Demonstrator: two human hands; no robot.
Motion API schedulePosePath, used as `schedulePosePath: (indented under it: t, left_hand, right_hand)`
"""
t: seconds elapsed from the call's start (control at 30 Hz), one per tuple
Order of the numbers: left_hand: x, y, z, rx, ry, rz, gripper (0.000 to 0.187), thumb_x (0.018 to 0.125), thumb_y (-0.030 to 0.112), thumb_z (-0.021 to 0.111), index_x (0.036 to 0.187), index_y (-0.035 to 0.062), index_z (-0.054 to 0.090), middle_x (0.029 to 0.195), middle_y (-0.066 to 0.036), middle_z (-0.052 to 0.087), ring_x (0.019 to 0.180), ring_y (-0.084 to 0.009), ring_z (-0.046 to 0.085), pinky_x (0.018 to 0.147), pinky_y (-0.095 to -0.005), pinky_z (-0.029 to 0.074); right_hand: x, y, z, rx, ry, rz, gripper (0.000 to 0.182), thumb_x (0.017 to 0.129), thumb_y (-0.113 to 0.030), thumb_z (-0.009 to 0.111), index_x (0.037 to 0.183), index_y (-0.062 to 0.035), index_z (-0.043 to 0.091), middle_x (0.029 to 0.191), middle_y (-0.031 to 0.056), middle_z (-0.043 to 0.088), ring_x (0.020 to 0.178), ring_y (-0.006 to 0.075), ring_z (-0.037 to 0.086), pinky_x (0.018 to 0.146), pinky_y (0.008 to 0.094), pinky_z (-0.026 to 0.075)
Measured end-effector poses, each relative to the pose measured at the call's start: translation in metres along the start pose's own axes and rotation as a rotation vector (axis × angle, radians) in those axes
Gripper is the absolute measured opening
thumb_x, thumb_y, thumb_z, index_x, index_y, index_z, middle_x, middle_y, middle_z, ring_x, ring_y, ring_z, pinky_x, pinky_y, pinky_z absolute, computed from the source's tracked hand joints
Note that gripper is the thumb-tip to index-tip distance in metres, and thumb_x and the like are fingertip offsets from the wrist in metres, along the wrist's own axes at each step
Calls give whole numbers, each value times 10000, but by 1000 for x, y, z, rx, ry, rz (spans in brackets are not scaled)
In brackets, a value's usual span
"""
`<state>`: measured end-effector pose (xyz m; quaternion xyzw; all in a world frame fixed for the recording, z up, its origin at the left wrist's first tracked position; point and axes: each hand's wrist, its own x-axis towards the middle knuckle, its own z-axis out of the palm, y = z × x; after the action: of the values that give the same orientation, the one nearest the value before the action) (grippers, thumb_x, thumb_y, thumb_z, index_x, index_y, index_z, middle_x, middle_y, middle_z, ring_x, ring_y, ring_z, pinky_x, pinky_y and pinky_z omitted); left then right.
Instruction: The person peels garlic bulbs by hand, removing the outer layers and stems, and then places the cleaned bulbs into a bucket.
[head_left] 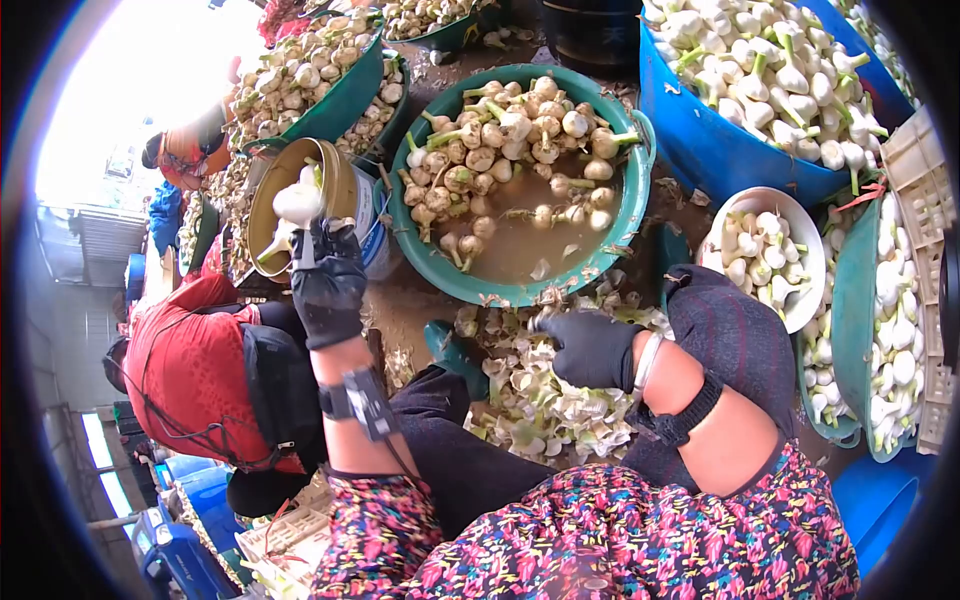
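Observation:
My left hand (328, 278), in a black glove, is raised at the mouth of a tan bucket (260, 195). Its fingers are closed at a white garlic bulb (298, 204), whose stem hangs down beside them. My right hand (592, 350), also gloved, is curled over a heap of garlic peelings (560, 405) between my legs. A small pale tip shows at its fingers, but I cannot tell what it is. Just beyond stands a green tub (470, 292) of muddy water with unpeeled garlic bulbs (500, 140) piled at its far side.
A white bucket (815, 245) of peeled garlic stands right of my knee. Behind it is a blue tub (690, 125) heaped with white bulbs. A person in red (190, 370) bends down at my left. More garlic fills a green tub (350, 95) at the back left.

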<state>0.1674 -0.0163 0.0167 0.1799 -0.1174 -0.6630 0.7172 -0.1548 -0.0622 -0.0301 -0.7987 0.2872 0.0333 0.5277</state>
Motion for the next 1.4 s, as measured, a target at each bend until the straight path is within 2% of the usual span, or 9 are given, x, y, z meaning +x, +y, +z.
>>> schedulePosePath:
  t: [0.07,0.2,0.27,0.43,0.7,0.87,1.1,1.2,1.4]
  left_hand:
    - [7,6,-36,-99,-96,-215,237,882,184,532,1034,3,551,883,-57,606,767,-170,582,650,-283,486]
    - [34,-78,-62,1162,456,-52,226,843,99,545,1024,-32,579,835,-31,587,714,-122,548,630,-226,442]
    - [53,-94,-181,1761,301,-56,283,779,155,620,1048,68,624,877,-129,651,742,-259,627,691,-327,494]
    - [78,-137,-247,2625,-11,-842,433,776,300,553,1196,195,542,1154,-108,577,1075,-267,545,933,-453,390]
    - [85,-128,-237,2519,6,-895,305,765,248,563,1060,234,641,1110,-88,604,1052,-261,560,923,-436,398]
    - [58,-101,-119,2096,-60,-442,265,752,92,569,983,168,676,1028,-111,632,940,-251,606,810,-324,468]
    - [-8,-102,36,717,113,-442,345,834,132,574,1148,-8,539,1041,-84,607,806,-151,603,643,-254,497]
    - [-19,-117,44,673,167,-285,340,851,171,566,1147,5,547,982,-62,611,744,-108,581,625,-243,494]
    - [-17,-154,42,912,291,72,253,853,110,570,1080,-2,569,935,-50,613,734,-93,573,632,-222,494]
  right_hand:
    - [-2,-14,-14,-35,-59,36,211,735,-153,507,865,-28,617,788,236,606,778,378,600,742,441,464]
    - [1,-14,-18,-13,-19,24,228,736,-154,497,885,-39,626,820,222,610,766,372,596,707,442,464]
    - [-4,-5,-4,98,243,-98,195,719,-143,501,827,-41,627,797,220,606,749,377,589,685,448,453]
    - [1,-8,-26,133,41,101,237,750,-277,540,721,-48,590,686,187,569,692,367,573,637,452,442]
    - [12,-9,-37,62,18,172,175,743,-183,520,811,-55,617,701,174,582,717,345,585,663,446,454]
    - [18,8,-14,-78,244,-14,761,692,-148,533,1394,-120,239,1314,294,350,1260,424,278,1041,415,265]
    - [35,5,-9,385,400,-209,694,671,-102,611,1315,-41,362,1277,229,438,1221,310,404,1016,361,326]
    - [31,-3,-11,1112,320,-325,543,678,37,666,1185,-4,477,1116,53,549,982,111,542,876,264,454]
    - [17,-10,-11,1061,410,-333,536,676,20,700,1166,0,483,1072,75,570,954,129,560,826,272,486]
